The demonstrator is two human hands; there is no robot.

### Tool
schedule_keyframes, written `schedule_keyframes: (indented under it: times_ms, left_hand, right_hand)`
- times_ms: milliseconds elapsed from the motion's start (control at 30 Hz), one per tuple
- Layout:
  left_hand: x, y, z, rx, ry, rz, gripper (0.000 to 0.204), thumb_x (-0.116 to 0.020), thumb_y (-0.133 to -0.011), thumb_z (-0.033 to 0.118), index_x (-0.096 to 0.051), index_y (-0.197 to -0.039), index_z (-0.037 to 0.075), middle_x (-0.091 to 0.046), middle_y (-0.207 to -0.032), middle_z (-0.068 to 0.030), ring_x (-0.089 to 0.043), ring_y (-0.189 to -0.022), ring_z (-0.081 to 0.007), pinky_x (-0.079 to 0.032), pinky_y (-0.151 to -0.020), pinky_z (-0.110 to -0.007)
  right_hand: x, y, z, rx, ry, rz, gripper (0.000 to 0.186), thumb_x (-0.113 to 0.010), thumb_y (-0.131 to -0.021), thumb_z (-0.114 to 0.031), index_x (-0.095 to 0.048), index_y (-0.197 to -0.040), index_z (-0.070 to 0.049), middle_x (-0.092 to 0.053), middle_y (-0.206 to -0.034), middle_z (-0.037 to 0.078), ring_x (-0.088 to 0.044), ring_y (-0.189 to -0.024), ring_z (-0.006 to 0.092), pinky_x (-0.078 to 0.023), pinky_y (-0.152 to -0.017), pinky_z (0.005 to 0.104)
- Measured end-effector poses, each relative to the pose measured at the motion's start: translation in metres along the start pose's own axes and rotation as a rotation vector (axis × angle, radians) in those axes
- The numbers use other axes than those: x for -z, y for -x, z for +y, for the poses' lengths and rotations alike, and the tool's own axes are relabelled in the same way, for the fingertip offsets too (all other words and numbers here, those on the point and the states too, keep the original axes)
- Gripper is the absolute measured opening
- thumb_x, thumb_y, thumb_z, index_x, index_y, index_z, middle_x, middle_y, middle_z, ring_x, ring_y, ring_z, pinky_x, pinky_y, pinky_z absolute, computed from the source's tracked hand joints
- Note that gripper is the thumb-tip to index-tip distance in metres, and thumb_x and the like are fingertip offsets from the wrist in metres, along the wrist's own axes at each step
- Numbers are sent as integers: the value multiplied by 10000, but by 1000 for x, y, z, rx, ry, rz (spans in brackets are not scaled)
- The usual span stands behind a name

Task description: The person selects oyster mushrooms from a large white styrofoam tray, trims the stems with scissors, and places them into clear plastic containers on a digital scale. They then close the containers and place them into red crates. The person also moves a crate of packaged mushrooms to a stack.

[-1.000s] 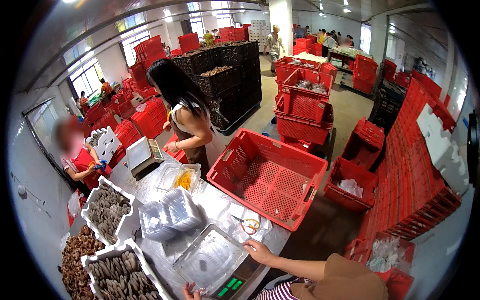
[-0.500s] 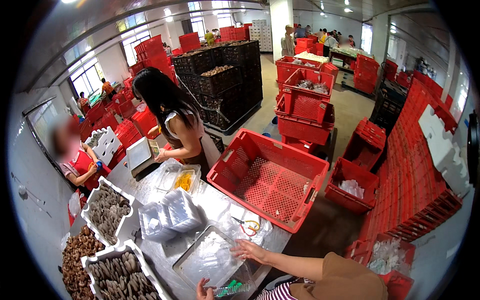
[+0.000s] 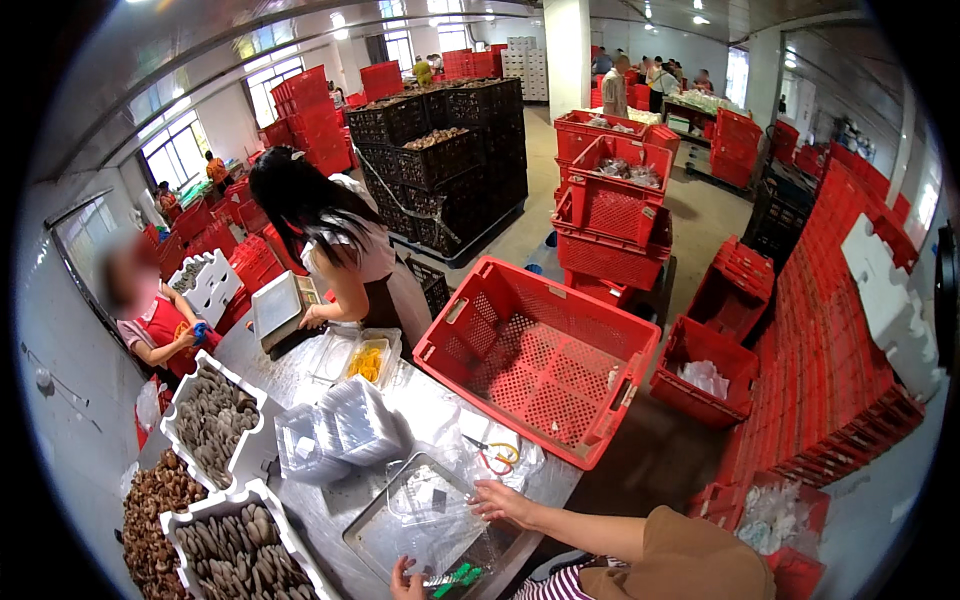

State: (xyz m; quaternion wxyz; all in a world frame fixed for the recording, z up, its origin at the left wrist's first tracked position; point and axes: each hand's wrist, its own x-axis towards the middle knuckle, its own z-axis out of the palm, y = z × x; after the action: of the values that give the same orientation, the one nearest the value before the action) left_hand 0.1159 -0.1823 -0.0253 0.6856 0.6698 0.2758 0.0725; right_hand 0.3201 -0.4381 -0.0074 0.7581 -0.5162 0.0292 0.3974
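Observation:
A clear plastic box (image 3: 425,497), see-through and hard to outline, lies over a metal tray-like surface (image 3: 365,540) at the table's near edge. My right hand (image 3: 505,502) is at its right side, fingers stretched and apart. At the lower edge my left hand (image 3: 408,580) is partly cut off, its visible fingers apart, close to a small green item (image 3: 460,574) seen by or through clear plastic. Scissors (image 3: 492,453) with red and yellow handles lie on clear bags. Left of the tray stand stacked clear plastic boxes (image 3: 340,430).
White foam boxes (image 3: 212,420) of grey mushrooms and a pile of brown mushrooms (image 3: 160,510) are at the left. A large red crate (image 3: 535,365) sits at the table's right edge. A co-worker (image 3: 335,240) stands by a scale (image 3: 280,310); another person (image 3: 155,315) is farther left.
The clear box now shows more plainly over the tray, between my hands, which have hardly moved. The co-worker at the scale has turned and leaned slightly.

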Motion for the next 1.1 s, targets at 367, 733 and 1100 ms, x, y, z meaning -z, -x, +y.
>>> schedule_keyframes:
  times_ms: [367,733,1100]
  left_hand:
    - [20,-20,-36,71,-252,215,521,-654,-890,140,-498,-1387,118,-647,-1034,-100,-577,-704,-150,-486,-575,-272]
    - [-4,0,13,44,-351,288,502,-639,-877,138,-530,-1365,101,-642,-1152,-101,-593,-884,-179,-514,-739,-317]
    - [-3,-7,-7,-23,-377,348,471,-658,-868,143,-565,-1327,92,-650,-1144,-75,-578,-925,-188,-494,-795,-317]
  right_hand:
    - [4,-8,11,-60,206,97,562,-489,-1012,-352,-350,-1446,-23,-571,-1310,154,-608,-1078,250,-517,-845,368]
    - [25,-13,14,30,194,130,513,-506,-1001,-351,-434,-1397,-34,-622,-1212,110,-629,-950,160,-517,-740,285]
    - [50,-13,10,59,132,129,434,-478,-1023,-291,-467,-1372,-33,-639,-1150,84,-636,-901,143,-524,-724,274]
